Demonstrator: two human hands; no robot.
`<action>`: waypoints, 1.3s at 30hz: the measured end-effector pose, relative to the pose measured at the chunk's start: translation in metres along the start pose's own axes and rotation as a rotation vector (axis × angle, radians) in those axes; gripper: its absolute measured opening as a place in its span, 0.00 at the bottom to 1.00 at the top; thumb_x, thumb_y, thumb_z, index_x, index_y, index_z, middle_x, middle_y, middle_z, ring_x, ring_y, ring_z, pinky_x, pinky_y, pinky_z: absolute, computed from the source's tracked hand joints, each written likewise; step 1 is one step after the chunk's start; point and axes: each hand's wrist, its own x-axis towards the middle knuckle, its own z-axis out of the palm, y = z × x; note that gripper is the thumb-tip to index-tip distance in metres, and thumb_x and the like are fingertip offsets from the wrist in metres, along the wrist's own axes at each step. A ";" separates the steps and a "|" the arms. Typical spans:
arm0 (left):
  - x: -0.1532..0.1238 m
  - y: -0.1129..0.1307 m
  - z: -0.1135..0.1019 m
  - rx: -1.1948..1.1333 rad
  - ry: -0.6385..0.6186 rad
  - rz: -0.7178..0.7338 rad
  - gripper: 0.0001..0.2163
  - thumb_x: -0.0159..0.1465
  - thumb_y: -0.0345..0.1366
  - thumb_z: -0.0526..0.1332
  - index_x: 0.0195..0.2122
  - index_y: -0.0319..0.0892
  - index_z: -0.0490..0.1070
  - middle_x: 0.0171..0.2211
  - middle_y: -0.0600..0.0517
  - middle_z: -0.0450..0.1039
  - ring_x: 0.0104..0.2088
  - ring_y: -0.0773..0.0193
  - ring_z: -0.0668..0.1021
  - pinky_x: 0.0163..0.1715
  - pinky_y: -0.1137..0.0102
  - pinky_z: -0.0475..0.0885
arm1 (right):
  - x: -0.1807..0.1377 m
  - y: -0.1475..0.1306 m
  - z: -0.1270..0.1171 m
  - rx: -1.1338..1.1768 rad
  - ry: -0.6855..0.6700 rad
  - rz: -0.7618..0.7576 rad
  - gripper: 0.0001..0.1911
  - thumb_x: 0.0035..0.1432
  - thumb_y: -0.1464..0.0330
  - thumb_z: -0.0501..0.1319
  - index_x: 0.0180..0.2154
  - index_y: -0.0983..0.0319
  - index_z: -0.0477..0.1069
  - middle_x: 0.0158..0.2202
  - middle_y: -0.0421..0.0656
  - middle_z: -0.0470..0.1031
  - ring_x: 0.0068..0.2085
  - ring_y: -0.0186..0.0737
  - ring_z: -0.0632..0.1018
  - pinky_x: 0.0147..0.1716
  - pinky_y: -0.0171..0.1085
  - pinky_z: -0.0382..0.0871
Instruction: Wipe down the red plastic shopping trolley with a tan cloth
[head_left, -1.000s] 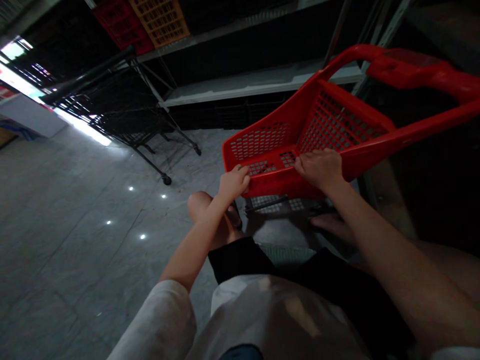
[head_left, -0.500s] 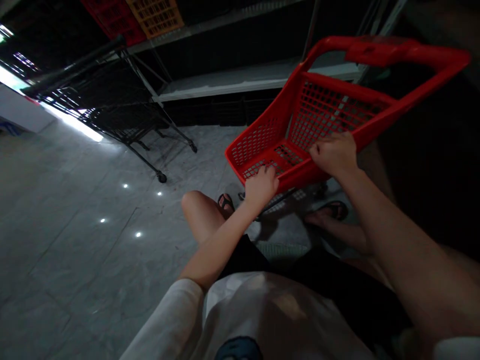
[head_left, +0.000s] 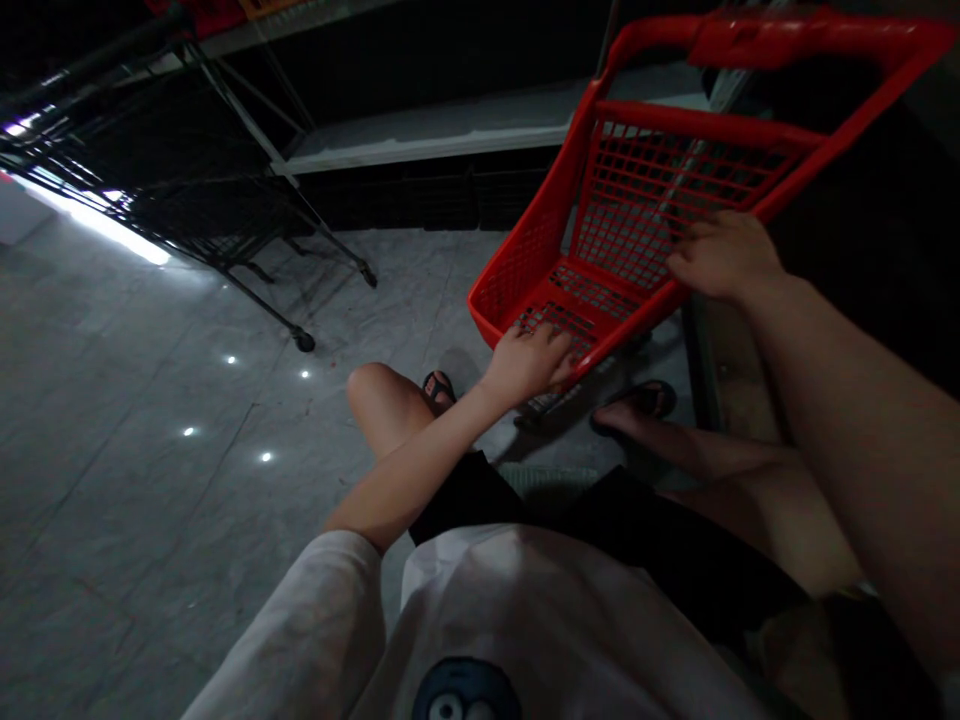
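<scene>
A red plastic shopping cart [head_left: 787, 225] with lattice walls stands tilted in front of my knees, its basket bare inside. My left hand [head_left: 529, 362] is closed over the near rim at the low left end, fingers hooked into the basket. Further up that same rim, my right hand [head_left: 724, 255] is wrapped round the edge; its fingertips lie on the inner side. The cart's handle [head_left: 765, 42] is at the top right, touched by neither hand. Its wheels are mostly hidden in shadow beneath the basket.
A dark wire shopping cart [head_left: 247, 190] on casters stands at the left. Behind it runs a metal shelf [head_left: 435, 145], with crates [head_left: 277, 8] at the top edge. My sandalled feet [head_left: 439, 388] rest on grey floor tiles [head_left: 150, 520]. A wooden piece [head_left: 739, 375] lies at the right.
The red cart has shifted right and up in view, with my right hand carried along. My left hand moved slightly right. The surroundings slid left and upward as the view shifted.
</scene>
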 end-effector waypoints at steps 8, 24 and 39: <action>0.024 -0.054 0.013 -0.037 0.037 -0.342 0.16 0.81 0.38 0.50 0.53 0.40 0.76 0.52 0.43 0.80 0.49 0.56 0.80 0.51 0.64 0.67 | 0.003 -0.026 -0.009 0.032 0.058 -0.002 0.28 0.77 0.65 0.46 0.56 0.75 0.79 0.61 0.60 0.77 0.63 0.58 0.71 0.60 0.48 0.58; 0.017 0.014 0.019 -0.073 0.090 -0.221 0.17 0.80 0.40 0.50 0.51 0.42 0.77 0.48 0.42 0.82 0.46 0.54 0.82 0.42 0.62 0.67 | -0.119 -0.149 0.011 0.257 0.140 -0.237 0.27 0.75 0.63 0.48 0.39 0.64 0.85 0.39 0.55 0.86 0.45 0.50 0.80 0.50 0.47 0.60; 0.047 -0.027 0.013 0.061 0.130 -0.193 0.16 0.79 0.37 0.50 0.51 0.39 0.77 0.50 0.40 0.79 0.51 0.51 0.80 0.61 0.59 0.63 | -0.068 -0.099 0.030 0.270 0.227 -0.224 0.23 0.70 0.65 0.52 0.30 0.62 0.82 0.34 0.53 0.86 0.40 0.48 0.77 0.49 0.46 0.60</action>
